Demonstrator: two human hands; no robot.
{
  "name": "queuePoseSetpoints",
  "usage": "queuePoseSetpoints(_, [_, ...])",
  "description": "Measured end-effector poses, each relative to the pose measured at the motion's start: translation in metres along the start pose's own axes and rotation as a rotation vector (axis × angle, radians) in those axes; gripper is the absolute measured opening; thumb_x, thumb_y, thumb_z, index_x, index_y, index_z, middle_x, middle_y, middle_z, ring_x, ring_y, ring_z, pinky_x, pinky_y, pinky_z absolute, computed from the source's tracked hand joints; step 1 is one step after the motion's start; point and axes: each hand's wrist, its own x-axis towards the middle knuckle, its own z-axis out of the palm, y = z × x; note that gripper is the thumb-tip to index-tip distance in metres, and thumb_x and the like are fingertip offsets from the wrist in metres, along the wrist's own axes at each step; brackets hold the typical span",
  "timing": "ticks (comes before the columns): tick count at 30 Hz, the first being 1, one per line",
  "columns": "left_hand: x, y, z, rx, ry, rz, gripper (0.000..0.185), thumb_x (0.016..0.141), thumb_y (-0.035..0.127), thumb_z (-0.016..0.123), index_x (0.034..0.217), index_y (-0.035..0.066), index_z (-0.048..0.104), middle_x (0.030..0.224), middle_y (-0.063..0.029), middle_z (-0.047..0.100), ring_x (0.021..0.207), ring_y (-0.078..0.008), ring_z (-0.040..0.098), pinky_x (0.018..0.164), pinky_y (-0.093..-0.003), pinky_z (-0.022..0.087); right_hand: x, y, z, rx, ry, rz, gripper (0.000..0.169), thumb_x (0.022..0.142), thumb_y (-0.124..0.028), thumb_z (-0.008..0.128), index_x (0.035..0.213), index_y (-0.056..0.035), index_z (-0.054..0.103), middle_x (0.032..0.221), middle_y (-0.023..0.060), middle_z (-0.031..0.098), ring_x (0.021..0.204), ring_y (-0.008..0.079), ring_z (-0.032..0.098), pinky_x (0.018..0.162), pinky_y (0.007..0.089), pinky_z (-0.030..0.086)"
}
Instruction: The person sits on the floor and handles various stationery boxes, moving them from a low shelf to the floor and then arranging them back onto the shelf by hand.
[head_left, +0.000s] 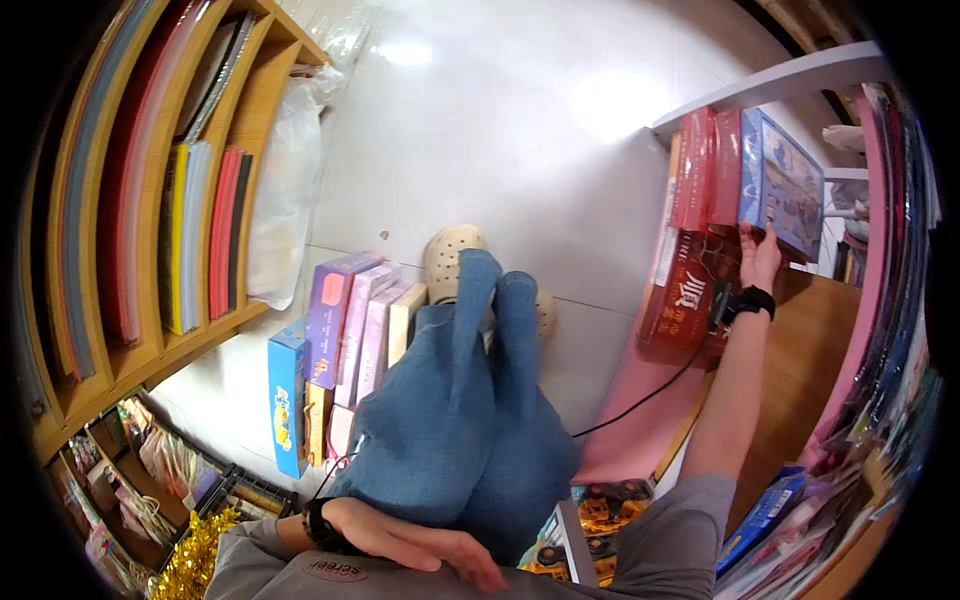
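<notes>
My right hand (761, 259) is stretched out to the right and has its thumb and fingers around the near corner of a blue picture box (787, 187). That box stands on edge beside red plastic-wrapped boxes (701, 169). Just below my fingers is a larger red gift box (679, 300) with printed characters. My left hand (409, 536) rests across my waist, palm down, holding nothing; its fingertips are blurred. Left of my jeans-covered legs (465, 420), a row of boxes stands on the floor, among them a purple box (334, 315) and a blue box (286, 397).
A wooden divider shelf (247, 90) with folders and card stands on the left, a white plastic bag (281, 202) against it. Gold tinsel (196, 551) is at lower left. Packaged goods (892, 262) line the right side. A black cable (645, 401) runs from my right wrist.
</notes>
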Motion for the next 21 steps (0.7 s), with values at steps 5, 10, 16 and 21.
queuePoseSetpoints(5, [-0.002, -0.002, -0.001, -0.009, 0.005, -0.001, 0.057, 0.094, 0.041, 0.025, 0.135, 0.002, 0.017, 0.139, -0.014, 0.024, 0.129, -0.0228, 0.025, 0.104, -0.0354, 0.019, -0.008, -0.004, 0.012, -0.003, 0.003, 0.025, 0.029, 0.088, -0.017, 0.049, 0.103, 0.0063, 0.041, 0.097, 0.0157, 0.05, 0.077, 0.0273, 0.058, 0.073, 0.0352, 0.053])
queuePoseSetpoints(10, [-0.001, -0.002, 0.001, 0.012, 0.001, -0.018, 0.058, 0.094, 0.042, 0.024, 0.135, 0.002, 0.018, 0.138, -0.0136, 0.026, 0.128, -0.0231, 0.026, 0.104, -0.0354, 0.02, -0.01, -0.011, 0.003, 0.016, -0.009, 0.019, 0.03, 0.087, -0.017, 0.052, 0.101, 0.006, 0.038, 0.092, 0.0151, 0.048, 0.077, 0.0273, 0.058, 0.075, 0.0362, 0.053])
queuePoseSetpoints(16, [0.001, -0.006, -0.003, 0.126, 0.01, 0.059, 0.06, 0.093, 0.045, 0.029, 0.132, 0.0, 0.021, 0.133, -0.0137, 0.032, 0.121, -0.0206, 0.034, 0.1, -0.0355, 0.025, -0.1, 0.022, 0.018, 0.023, -0.03, -0.096, 0.037, 0.084, -0.018, 0.057, 0.105, 0.0024, 0.034, 0.098, 0.015, 0.045, 0.085, 0.0244, 0.053, 0.078, 0.0376, 0.05])
queuePoseSetpoints(21, [0.001, -0.033, 0.001, 0.182, 0.11, 0.268, 0.048, 0.093, 0.037, 0.036, 0.124, 0.001, 0.028, 0.117, -0.0102, 0.049, 0.089, -0.0154, 0.053, 0.075, -0.025, 0.041, -0.252, 0.058, -0.016, -0.49, -0.383, 0.03, 0.044, 0.086, -0.013, 0.052, 0.126, -0.0036, 0.037, 0.11, 0.0079, 0.048, 0.096, 0.0168, 0.05, 0.08, 0.0289, 0.044])
